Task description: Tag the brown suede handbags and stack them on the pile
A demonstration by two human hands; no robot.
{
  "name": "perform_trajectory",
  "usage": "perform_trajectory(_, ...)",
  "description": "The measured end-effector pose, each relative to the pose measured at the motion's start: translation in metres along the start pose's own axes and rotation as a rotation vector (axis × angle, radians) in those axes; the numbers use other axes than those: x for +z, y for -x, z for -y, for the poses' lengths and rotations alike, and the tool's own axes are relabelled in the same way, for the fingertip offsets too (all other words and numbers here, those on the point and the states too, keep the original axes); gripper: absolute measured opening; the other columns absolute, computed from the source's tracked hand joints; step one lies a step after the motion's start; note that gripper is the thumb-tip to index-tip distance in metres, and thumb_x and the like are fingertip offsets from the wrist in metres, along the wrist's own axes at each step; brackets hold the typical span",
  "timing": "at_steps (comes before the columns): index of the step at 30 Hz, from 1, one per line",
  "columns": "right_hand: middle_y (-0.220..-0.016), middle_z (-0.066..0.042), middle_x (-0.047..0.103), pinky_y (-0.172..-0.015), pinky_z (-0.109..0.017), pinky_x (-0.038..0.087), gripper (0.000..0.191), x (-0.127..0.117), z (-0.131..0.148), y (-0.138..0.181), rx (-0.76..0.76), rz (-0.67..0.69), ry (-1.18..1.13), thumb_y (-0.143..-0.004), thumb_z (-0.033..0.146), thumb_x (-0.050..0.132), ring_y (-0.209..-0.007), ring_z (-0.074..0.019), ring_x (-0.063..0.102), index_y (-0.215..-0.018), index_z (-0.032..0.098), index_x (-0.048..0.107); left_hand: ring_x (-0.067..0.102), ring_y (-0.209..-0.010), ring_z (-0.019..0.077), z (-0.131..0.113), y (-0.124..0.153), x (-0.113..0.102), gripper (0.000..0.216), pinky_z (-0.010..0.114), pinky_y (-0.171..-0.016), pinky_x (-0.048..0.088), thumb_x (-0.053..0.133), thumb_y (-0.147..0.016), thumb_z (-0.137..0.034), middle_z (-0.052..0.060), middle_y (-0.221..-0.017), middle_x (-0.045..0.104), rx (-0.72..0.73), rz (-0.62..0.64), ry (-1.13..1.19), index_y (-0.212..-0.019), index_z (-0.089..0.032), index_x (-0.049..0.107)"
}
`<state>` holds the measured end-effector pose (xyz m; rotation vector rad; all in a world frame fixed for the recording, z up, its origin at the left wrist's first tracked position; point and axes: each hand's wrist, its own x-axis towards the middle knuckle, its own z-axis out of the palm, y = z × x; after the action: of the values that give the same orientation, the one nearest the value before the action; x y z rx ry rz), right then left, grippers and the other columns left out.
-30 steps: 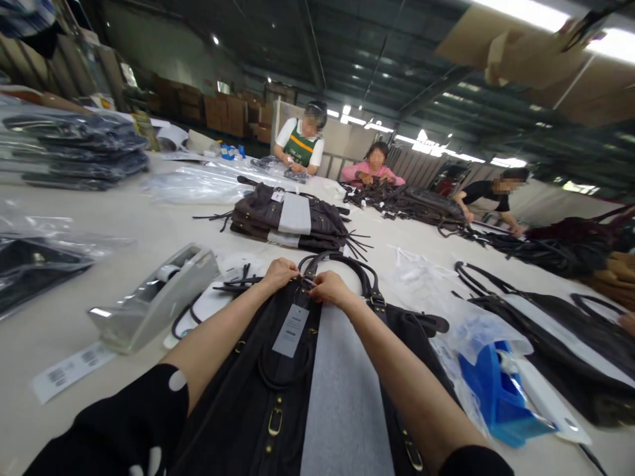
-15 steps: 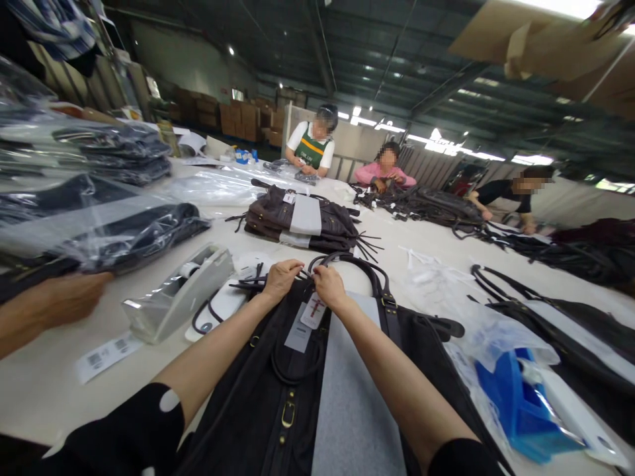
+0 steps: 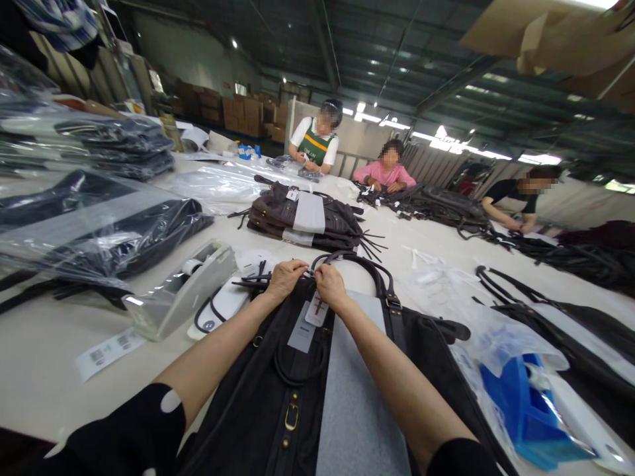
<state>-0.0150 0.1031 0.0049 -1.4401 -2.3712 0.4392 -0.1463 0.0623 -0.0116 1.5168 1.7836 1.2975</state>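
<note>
A black handbag (image 3: 367, 436) lies on the table in front of me, a grey paper band (image 3: 364, 403) around it. At the base of its handle (image 3: 370, 264), my left hand (image 3: 286, 280) and my right hand (image 3: 330, 284) are both closed in a pinch, fingertips nearly meeting. Between them is the thin cord of the hang tags, mostly hidden by the fingers. A white hang tag (image 3: 316, 311) with a red mark and a grey hang tag (image 3: 301, 334) dangle below my right hand onto the bag. A brass buckle (image 3: 292, 416) shows on the bag's front.
A tape dispenser (image 3: 181, 287) and barcode labels (image 3: 110, 352) are on the left, near a plastic-wrapped bag (image 3: 99, 225). Stacked brown bags (image 3: 278, 215) lie ahead. A blue dispenser (image 3: 526, 410) and another black bag (image 3: 585, 330) are at right. Several co-workers stand across the table.
Another person's hand at the left, by the plastic-wrapped bag, has gone out of view. My two hands keep nearly the same pinch. The view has shifted slightly.
</note>
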Motion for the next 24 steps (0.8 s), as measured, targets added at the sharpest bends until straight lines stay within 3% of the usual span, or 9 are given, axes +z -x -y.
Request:
perform_trajectory(6, -0.097, -0.01, 0.057, -0.079, -0.027, 0.037, 0.024, 0.002, -0.002, 0.002, -0.003, -0.028, -0.011, -0.088, 0.02, 0.037, -0.091, -0.0178, 0.052, -0.096, 0.015, 0.058, 0.054, -0.06, 0.011, -0.001, 0.0, -0.001, 0.036, 0.02, -0.056, 0.041, 0.052, -0.062, -0.015, 0.0, -0.074, 0.065, -0.025, 0.142, 0.101, -0.095, -0.015, 0.066)
perform_trajectory(9, -0.096, -0.01, 0.057, -0.079, -0.027, 0.037, 0.024, 0.003, -0.002, 0.002, -0.003, -0.026, -0.012, -0.088, 0.021, 0.037, -0.091, -0.0181, 0.052, -0.096, 0.014, 0.058, 0.052, -0.055, 0.0103, -0.003, -0.002, 0.0, 0.038, 0.02, -0.052, 0.039, 0.053, -0.058, -0.016, -0.001, -0.068, 0.062, -0.086, 0.224, 0.162, -0.094, -0.013, 0.065)
perform_trajectory(17, -0.094, -0.009, 0.06, -0.081, -0.027, 0.037, 0.021, -0.002, -0.004, 0.002, 0.002, -0.018, -0.092, -0.084, 0.018, 0.041, -0.091, -0.0171, 0.053, -0.091, 0.015, 0.06, 0.046, -0.049, 0.0098, 0.003, -0.008, 0.01, 0.019, 0.022, -0.049, 0.033, 0.057, -0.058, -0.029, -0.004, -0.048, 0.051, -0.135, 0.129, 0.169, -0.066, -0.013, 0.064)
perform_trajectory(19, -0.085, -0.005, 0.062, -0.078, -0.026, 0.039, 0.017, -0.006, -0.007, 0.004, 0.039, 0.001, -0.229, -0.081, 0.019, 0.045, -0.085, -0.0154, 0.054, -0.084, 0.016, 0.061, 0.048, -0.053, 0.0105, 0.002, -0.007, 0.009, 0.019, 0.022, -0.051, 0.034, 0.058, -0.058, -0.03, -0.003, -0.051, 0.054, -0.147, 0.134, 0.227, -0.065, -0.013, 0.063)
perform_trajectory(22, -0.069, 0.0, 0.06, -0.066, -0.024, 0.042, 0.007, -0.01, -0.011, 0.012, 0.159, 0.051, -0.61, -0.072, 0.022, 0.057, -0.069, -0.0124, 0.055, -0.075, 0.016, 0.059, 0.053, -0.058, 0.0116, -0.002, -0.004, 0.005, 0.019, 0.023, -0.054, 0.038, 0.058, -0.057, -0.029, 0.0, -0.059, 0.06, -0.165, 0.175, 0.336, -0.064, -0.012, 0.062)
perform_trajectory(24, -0.062, 0.003, 0.057, -0.058, -0.023, 0.042, 0.015, -0.012, -0.014, 0.019, 0.259, 0.115, -0.904, -0.062, 0.02, 0.065, -0.058, -0.011, 0.054, -0.073, 0.015, 0.057, 0.055, -0.061, 0.0123, -0.005, -0.001, 0.003, 0.018, 0.023, -0.056, 0.039, 0.059, -0.056, -0.028, 0.002, -0.064, 0.063, -0.172, 0.21, 0.394, -0.065, -0.012, 0.062)
